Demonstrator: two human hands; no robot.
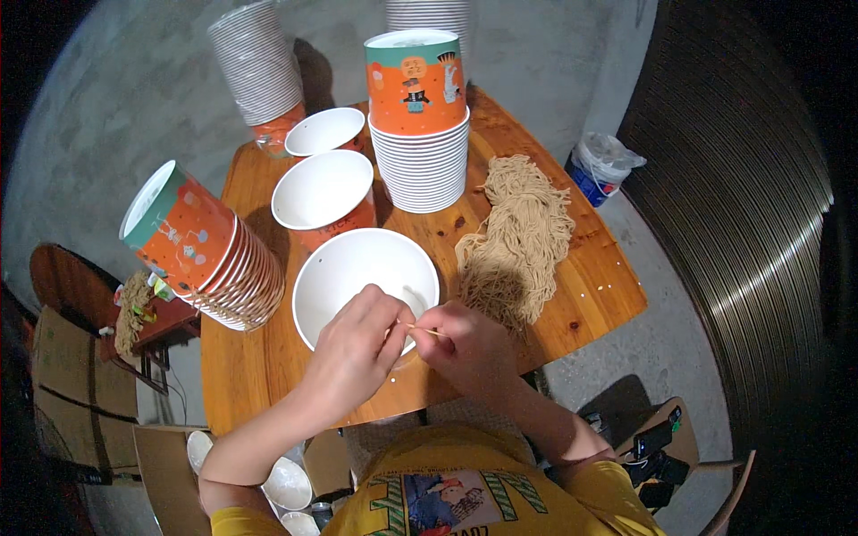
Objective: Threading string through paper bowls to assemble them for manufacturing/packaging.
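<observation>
A small wooden surface (590,295) with rounded corners stands on a grey concrete floor (116,107); a dark corrugated metal shutter (742,205) curves along the right; a white and blue bucket (601,165) sits on the floor beside it; a low dark wooden stool (63,277) and brown cardboard boxes (67,375) lie at the left; light falls from above, the edges dim.

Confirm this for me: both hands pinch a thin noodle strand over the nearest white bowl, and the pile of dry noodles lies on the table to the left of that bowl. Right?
Not quite. The head view shows the pile of dry noodles on the table to the right of the nearest white bowl, not the left. The rest holds: the left hand and right hand pinch a thin noodle strand over that bowl.
</observation>
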